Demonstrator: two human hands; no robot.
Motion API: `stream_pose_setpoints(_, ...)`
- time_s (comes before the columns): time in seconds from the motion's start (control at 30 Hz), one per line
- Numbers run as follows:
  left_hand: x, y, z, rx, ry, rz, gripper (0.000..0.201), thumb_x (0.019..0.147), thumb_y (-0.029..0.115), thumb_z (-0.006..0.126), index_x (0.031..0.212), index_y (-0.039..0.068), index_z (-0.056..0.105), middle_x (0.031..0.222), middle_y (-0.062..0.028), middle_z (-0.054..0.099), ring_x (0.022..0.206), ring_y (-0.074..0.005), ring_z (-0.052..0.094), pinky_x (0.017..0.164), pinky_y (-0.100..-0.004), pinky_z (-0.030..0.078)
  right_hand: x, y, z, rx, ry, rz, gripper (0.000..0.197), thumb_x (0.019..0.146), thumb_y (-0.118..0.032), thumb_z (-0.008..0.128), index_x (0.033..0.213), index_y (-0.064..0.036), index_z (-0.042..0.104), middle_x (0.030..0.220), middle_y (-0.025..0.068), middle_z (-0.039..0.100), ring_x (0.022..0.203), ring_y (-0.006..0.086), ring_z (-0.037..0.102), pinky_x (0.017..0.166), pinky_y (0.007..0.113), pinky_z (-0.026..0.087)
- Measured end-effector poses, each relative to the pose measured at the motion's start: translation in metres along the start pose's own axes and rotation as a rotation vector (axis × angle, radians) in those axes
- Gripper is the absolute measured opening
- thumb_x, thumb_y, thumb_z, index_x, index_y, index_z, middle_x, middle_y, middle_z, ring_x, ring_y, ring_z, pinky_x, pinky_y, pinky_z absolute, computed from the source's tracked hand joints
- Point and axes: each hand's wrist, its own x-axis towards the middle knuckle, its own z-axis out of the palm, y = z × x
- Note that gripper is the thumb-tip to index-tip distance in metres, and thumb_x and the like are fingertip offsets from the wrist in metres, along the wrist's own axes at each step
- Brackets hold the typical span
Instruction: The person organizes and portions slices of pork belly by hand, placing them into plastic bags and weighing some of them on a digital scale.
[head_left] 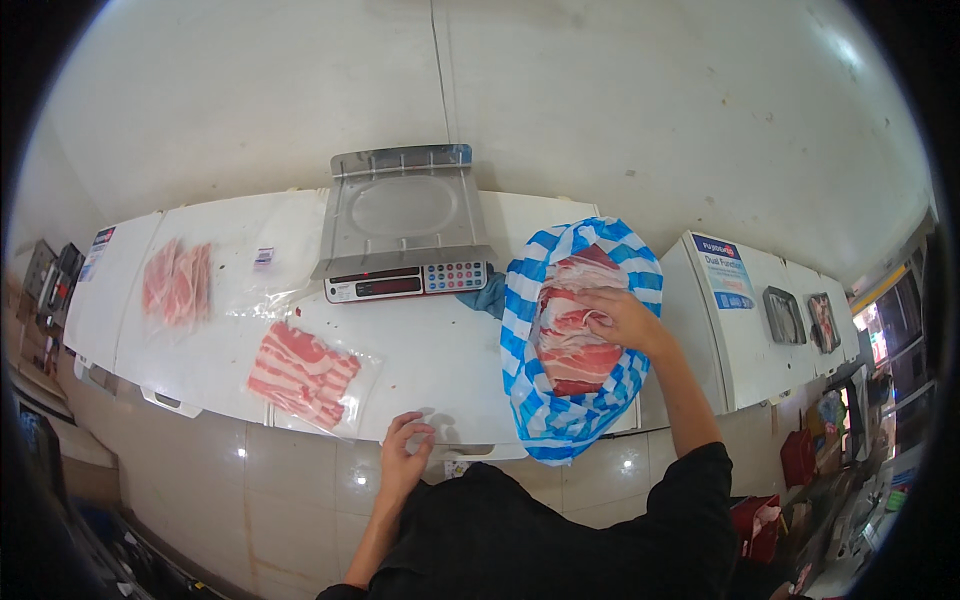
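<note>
A blue-and-white striped plastic bag lies open on the right of the white top, filled with sliced raw pork belly. My right hand reaches into its mouth, fingers and thumb closed around some of the upper slices; the fingertips are partly hidden among the meat. At the front edge, my left hand is empty, its fingers loosely bent and apart. Nearest to it lies a clear bag of pork strips. Farther left is another clear bag of thin meat slices.
A digital scale with a steel pan stands at the back middle, a blue cloth by its right corner. Left of it lies a clear plastic bag with a label. Two dark trays rest on the white freezer at right.
</note>
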Motion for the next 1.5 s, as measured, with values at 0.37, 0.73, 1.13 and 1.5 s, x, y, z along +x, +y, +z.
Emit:
stream_pose_setpoints(0.37,0.002,0.002,0.008,0.000,-0.033,0.010,0.016,0.084,0.004,0.074,0.099,0.005,0.075,0.126,-0.0162,0.067,0.123,-0.0349,0.063,0.109,-0.0430,0.048,0.004,0.020,-0.001,-0.152,-0.069,-0.125,0.029,0.095,-0.018,0.070,0.117,-0.0002,0.073,0.123,0.0192,0.074,0.110,0.0379,0.071,0.096,0.044,0.057)
stream_pose_setpoints(0.73,0.002,0.002,0.012,-0.013,-0.038,0.015,0.016,0.084,0.004,0.074,0.100,0.004,0.075,0.127,-0.0172,0.067,0.122,-0.0355,0.064,0.106,-0.0427,0.050,0.006,0.024,0.017,-0.116,0.139,-0.012,0.025,0.097,-0.014,0.071,0.118,-0.0003,0.073,0.113,0.0207,0.075,0.101,0.0384,0.072,0.090,0.042,0.058)
stream_pose_setpoints(1.13,-0.003,0.001,0.012,-0.014,-0.070,0.029,0.017,0.084,0.004,0.073,0.101,0.003,0.076,0.122,-0.0173,0.070,0.118,-0.0345,0.067,0.103,-0.0416,0.052,0.008,0.029,0.022,-0.469,0.017,-0.213,0.037,0.091,-0.006,0.060,0.127,-0.0012,0.069,0.121,0.0205,0.073,0.109,0.0363,0.071,0.097,0.042,0.058)
stream_pose_setpoints(1.5,-0.013,-0.010,-0.002,-0.025,0.033,-0.015,0.015,0.086,0.004,0.075,0.100,0.003,0.077,0.117,-0.0155,0.073,0.110,-0.0305,0.070,0.098,-0.0391,0.053,-0.020,0.038,-0.039,0.363,0.831,0.526,0.024,0.101,0.001,0.061,0.121,0.0030,0.073,0.108,0.0110,0.077,0.093,0.0193,0.074,0.080,0.030,0.058)
